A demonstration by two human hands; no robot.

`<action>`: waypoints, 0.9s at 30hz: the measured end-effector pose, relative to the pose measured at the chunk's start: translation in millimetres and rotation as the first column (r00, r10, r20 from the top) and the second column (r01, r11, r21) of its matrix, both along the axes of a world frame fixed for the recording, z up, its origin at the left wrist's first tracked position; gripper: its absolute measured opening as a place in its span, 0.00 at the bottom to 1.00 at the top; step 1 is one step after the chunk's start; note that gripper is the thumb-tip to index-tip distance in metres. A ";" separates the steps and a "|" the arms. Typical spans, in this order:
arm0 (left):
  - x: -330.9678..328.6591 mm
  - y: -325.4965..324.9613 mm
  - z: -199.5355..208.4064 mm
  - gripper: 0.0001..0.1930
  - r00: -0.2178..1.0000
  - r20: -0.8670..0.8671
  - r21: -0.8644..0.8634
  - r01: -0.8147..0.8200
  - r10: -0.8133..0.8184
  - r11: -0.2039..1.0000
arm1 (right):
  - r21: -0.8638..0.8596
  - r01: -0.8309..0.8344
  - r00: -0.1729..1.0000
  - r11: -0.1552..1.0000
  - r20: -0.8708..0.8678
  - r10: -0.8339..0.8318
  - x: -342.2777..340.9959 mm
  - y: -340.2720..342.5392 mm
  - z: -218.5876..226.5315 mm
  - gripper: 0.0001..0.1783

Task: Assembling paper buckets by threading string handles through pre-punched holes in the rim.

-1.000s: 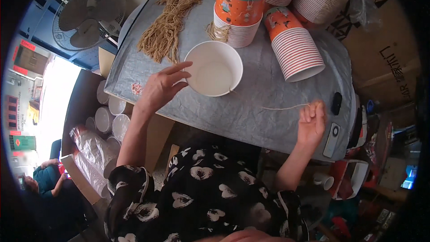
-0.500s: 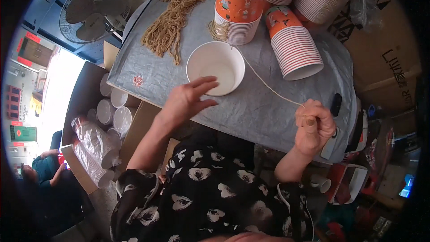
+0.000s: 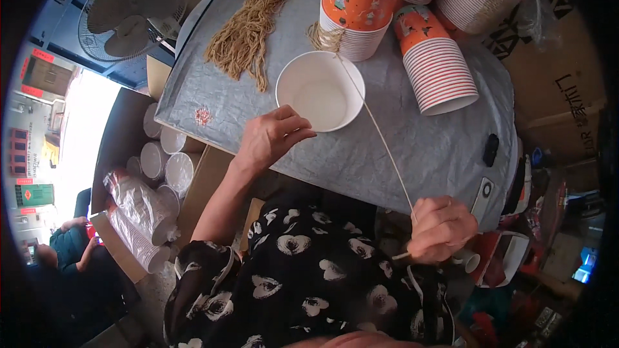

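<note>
The right hand (image 3: pixel 440 229) is closed in a fist around the end of a thin tan fibre string (image 3: pixel 377 132), just off the near edge of the grey foil-covered table (image 3: pixel 361 154). The string runs taut from that fist, across the rim of the white paper bowl (image 3: pixel 320 90) standing mid-table, up to a small tuft by the orange-and-white stack of printed paper cups (image 3: pixel 358 9) at the far edge. The left hand (image 3: pixel 271 138) rests on the table just beside the bowl's near rim, fingers curled loosely with thumb and forefinger tips close together; I cannot tell whether they pinch anything. A bundle of tan strings (image 3: pixel 248 35) lies uncut-looking near the far left corner, and a tipped stack of cups (image 3: pixel 435 67) lies toward the right edge, so most material appears unused and only one string is in hand.
</note>
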State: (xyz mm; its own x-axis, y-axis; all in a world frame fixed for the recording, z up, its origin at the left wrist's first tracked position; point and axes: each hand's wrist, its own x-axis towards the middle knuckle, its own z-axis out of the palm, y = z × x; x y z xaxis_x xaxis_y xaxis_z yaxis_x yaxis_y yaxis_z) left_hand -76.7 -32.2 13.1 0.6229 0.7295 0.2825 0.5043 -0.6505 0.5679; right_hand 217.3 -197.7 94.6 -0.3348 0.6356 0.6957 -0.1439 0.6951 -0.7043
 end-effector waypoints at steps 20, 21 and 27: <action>-17.9 -21.7 -24.9 0.06 0.990 0.137 -0.185 0.054 -0.028 0.981 | -0.278 0.496 0.713 0.823 0.671 -0.203 -76.3 127.9 -51.2 0.04; -19.4 -25.1 -26.4 0.06 0.990 0.136 -0.197 0.053 -0.026 0.979 | -0.241 0.475 0.671 0.847 0.722 -0.171 -78.1 126.9 -54.9 0.04; -23.7 -38.0 -36.2 0.06 0.985 0.174 -0.209 0.048 -0.011 0.977 | -0.325 0.474 0.621 0.818 0.782 -0.050 -83.9 123.2 -59.3 0.07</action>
State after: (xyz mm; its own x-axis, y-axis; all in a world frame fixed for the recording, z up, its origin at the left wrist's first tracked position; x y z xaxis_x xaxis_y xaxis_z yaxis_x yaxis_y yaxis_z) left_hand -100.4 -70.2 -23.1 0.6010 0.7663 0.2272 0.3704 -0.5190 0.7703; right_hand 133.5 -74.5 35.3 -0.3405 0.9351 -0.0985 0.6799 0.1725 -0.7128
